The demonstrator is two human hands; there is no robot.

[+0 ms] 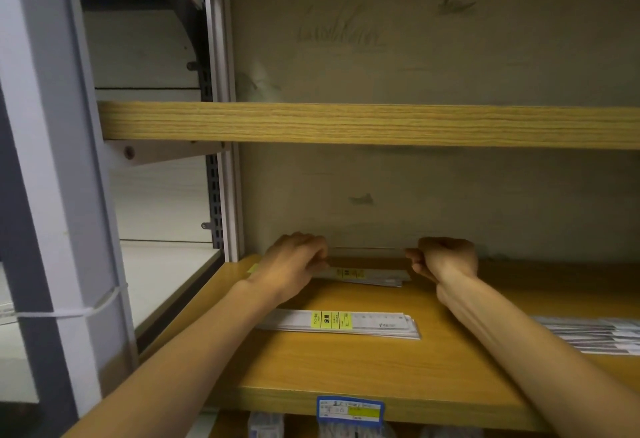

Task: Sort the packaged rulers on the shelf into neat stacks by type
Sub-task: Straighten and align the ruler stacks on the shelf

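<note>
Now both hands are curling their fingers around the rear ruler stack (370, 276), left hand (294, 264) gripping its left end, right hand (446, 259) its right end.

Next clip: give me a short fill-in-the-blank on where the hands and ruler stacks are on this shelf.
1. Both hands are at the ends of the stack of packaged rulers lying nearest the shelf's ____ wall.
2. The label band on the nearer stack of white packaged rulers is ____ in colour.
3. The left hand covers that far stack's ____ end, while the right hand is at the other.
4. A third pile of packaged rulers lies at the ____ edge of the view on the wooden shelf board.

Missing words: back; yellow; left; right
</note>
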